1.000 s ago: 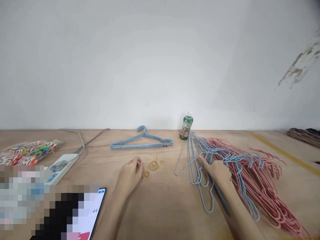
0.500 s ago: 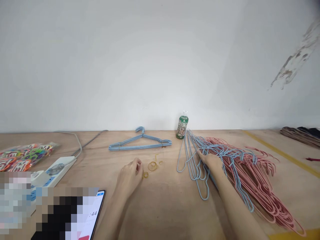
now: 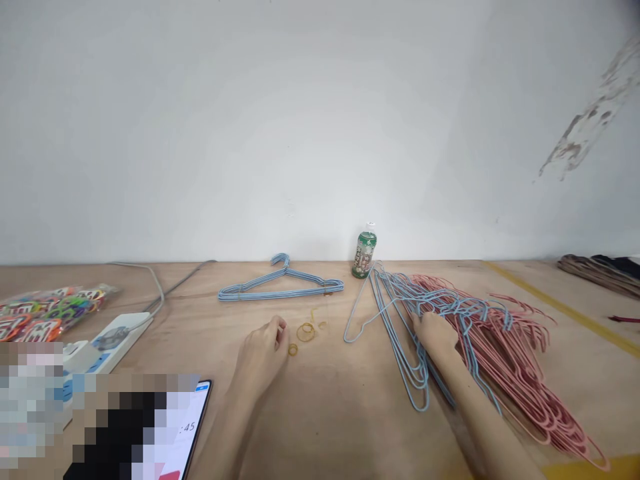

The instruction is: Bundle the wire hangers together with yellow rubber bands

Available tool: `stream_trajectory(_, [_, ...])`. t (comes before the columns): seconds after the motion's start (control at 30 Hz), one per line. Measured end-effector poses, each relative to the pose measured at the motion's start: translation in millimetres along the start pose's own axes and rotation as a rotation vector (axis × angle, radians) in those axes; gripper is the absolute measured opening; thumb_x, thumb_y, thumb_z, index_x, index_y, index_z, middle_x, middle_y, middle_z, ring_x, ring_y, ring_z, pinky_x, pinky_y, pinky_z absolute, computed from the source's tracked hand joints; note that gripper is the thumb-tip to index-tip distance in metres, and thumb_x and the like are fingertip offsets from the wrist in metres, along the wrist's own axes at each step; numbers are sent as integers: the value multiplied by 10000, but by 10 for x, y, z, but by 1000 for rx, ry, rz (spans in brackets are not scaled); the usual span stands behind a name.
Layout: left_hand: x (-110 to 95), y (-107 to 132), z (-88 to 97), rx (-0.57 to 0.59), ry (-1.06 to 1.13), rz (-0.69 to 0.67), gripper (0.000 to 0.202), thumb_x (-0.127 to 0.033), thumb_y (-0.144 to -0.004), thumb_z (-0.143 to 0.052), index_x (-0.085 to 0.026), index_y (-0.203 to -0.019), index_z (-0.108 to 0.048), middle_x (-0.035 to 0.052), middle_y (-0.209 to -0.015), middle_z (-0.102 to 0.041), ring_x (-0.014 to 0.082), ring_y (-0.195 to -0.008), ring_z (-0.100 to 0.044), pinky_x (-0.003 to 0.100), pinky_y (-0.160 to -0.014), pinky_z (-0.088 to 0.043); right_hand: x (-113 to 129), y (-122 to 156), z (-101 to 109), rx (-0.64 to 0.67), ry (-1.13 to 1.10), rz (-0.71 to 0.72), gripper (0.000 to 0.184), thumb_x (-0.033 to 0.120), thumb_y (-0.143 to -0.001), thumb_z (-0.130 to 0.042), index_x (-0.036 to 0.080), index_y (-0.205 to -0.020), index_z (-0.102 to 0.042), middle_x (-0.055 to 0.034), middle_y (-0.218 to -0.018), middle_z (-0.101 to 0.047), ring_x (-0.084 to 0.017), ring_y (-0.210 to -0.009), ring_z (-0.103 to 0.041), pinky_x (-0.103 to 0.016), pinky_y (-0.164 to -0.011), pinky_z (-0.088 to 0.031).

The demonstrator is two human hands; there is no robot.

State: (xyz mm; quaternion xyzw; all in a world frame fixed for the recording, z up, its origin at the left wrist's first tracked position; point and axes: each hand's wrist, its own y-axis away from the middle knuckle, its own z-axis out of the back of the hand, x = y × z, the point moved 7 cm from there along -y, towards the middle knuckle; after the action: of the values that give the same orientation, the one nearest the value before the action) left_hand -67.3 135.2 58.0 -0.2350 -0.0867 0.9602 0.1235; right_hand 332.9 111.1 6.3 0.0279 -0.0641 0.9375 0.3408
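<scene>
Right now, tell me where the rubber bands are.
In the head view, the rubber bands lie on the wooden table just right of the left hand, below the bundled blue wire hangers.

The phone screen (image 3: 187,427) at the lower left shows the digits ":45".

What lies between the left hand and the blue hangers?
In the head view, small yellow rubber bands lie on the table between the left hand and the blue hangers.

Right hand (image 3: 435,335) shifted rightward among the hangers, blue wire hangers (image 3: 413,380) swung further left, phone clock (image 3: 187,427) now at :45
</scene>
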Motion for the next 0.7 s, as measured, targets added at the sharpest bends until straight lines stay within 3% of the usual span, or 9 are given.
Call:
stream_trajectory(0.1, [-7, 6, 6, -3, 2, -10, 114, -286, -910, -393, -252, -842, -478, -20, -735, -659, 151, -630, -584, 246, -574, -275, 0, 183, 129, -131, 13, 1, 538, 415, -970, -312, -25, -1017, -616, -228, -893, -639, -316, -844, -659, -386, -692, -486])
stream_trajectory(0.17, [-15, 9, 5, -2, 2, -13, 116, -292, -912, -395, -252, -839, -476, -20, -733, -658, 153, -631, -584, 248, -576, -276, 98, 320, 207, -226, 23, 49, 557, 395, -976, -250, -41, -1079, -581, -254, -956, -612, -326, -877, -641, -386, -714, -466])
stream_trajectory(0.3, [-36, 9, -40, 23, 10, -21, 123, -290, -918, -389, -250, -832, -469, -20, -726, -657, 157, -639, -585, 249, -579, -280, 539, 506, 229, -306, 33, 357, 457, 463, -969, -298, 190, -1215, -569, -167, -1256, -527, -281, -1149, -504, -363, -918, -377])
stream_trajectory(0.37, [-42, 6, -67, 35, 10, -27, 128, -287, -922, -383, -248, -833, -465, -18, -724, -655, 159, -644, -586, 249, -579, -282, 723, 517, 180, -301, 42, 464, 400, 492, -954, -346, 285, -1189, -595, -119, -1331, -490, -274, -1211, -445, -376, -947, -345])
stream_trajectory(0.5, [-16, 0, -89, 48, -9, -15, 126, -272, -923, -387, -240, -846, -482, -4, -741, -665, 159, -648, -592, 250, -576, -288, 835, 414, 80, -289, 57, 456, 443, 459, -962, -320, 205, -997, -681, -172, -1129, -598, -311, -1085, -514, -413, -866, -361])
stream_trajectory(0.7, [-19, 1, -80, 56, -22, -12, 150, -279, -932, -372, -235, -860, -497, 4, -754, -670, 164, -657, -599, 254, -576, -289, 627, 334, 55, -286, 95, 407, 413, 305, -942, -339, 121, -855, -698, -161, -939, -665, -278, -948, -566, -464, -964, -263])
